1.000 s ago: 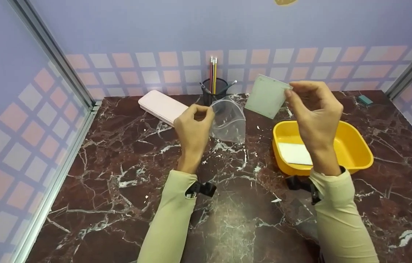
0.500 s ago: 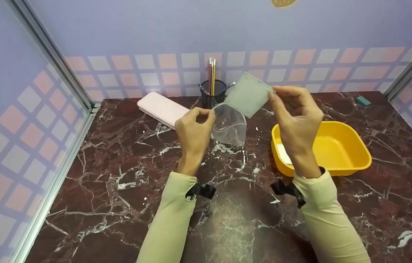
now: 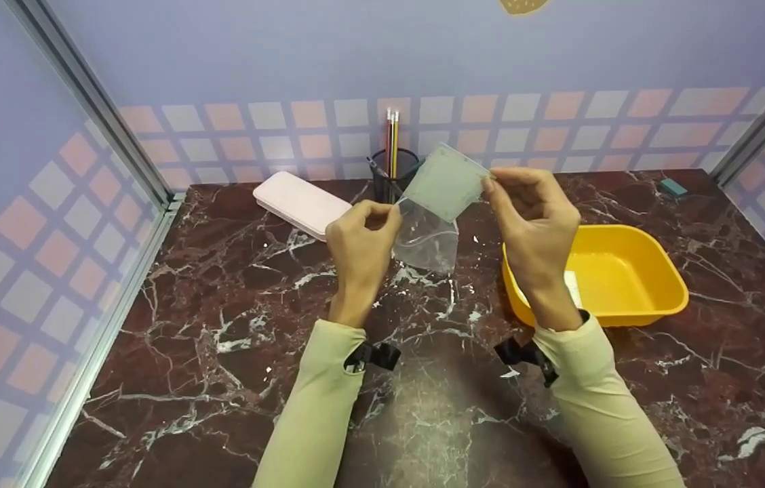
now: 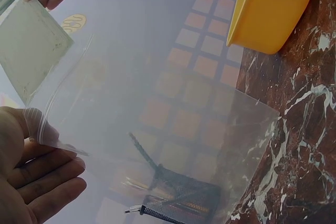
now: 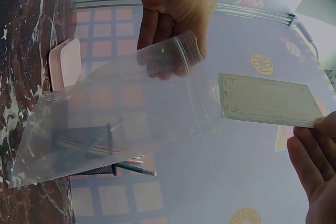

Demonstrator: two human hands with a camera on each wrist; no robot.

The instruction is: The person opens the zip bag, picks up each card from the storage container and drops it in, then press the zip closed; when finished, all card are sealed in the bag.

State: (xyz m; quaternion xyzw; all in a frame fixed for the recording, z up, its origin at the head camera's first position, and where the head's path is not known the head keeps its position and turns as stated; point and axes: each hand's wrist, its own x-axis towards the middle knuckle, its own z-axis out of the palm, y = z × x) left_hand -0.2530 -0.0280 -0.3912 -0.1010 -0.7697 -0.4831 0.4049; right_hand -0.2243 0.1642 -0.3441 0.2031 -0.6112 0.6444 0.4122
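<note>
My left hand (image 3: pixel 362 251) pinches a corner of a clear zip-lock bag (image 5: pixel 105 103) at its mouth; the bag hangs down over the table, see-through. Between thumb and fingers of my right hand (image 3: pixel 535 234) is the edge of a square pale-green sheet of notepaper (image 3: pixel 447 183) with a fine printed border. In the head view the sheet's lower corner overlaps the bag's top. The right wrist view has the sheet's far edge right at the bag's mouth. Seen from the left wrist, the sheet (image 4: pixel 34 48) is above the left thumb, beside the bag's zip strip.
A yellow tub (image 3: pixel 626 271) with a white piece inside stands right of centre, partly behind my right hand. Behind the bag is a black mesh pen cup (image 3: pixel 404 163) with pencils. A pink case (image 3: pixel 301 200) lies at left, and a small teal block (image 3: pixel 673 187) far right.
My right hand has moved left with the notepaper, from above the tub to the bag's mouth. My left hand has stayed nearly still, still pinching the bag.
</note>
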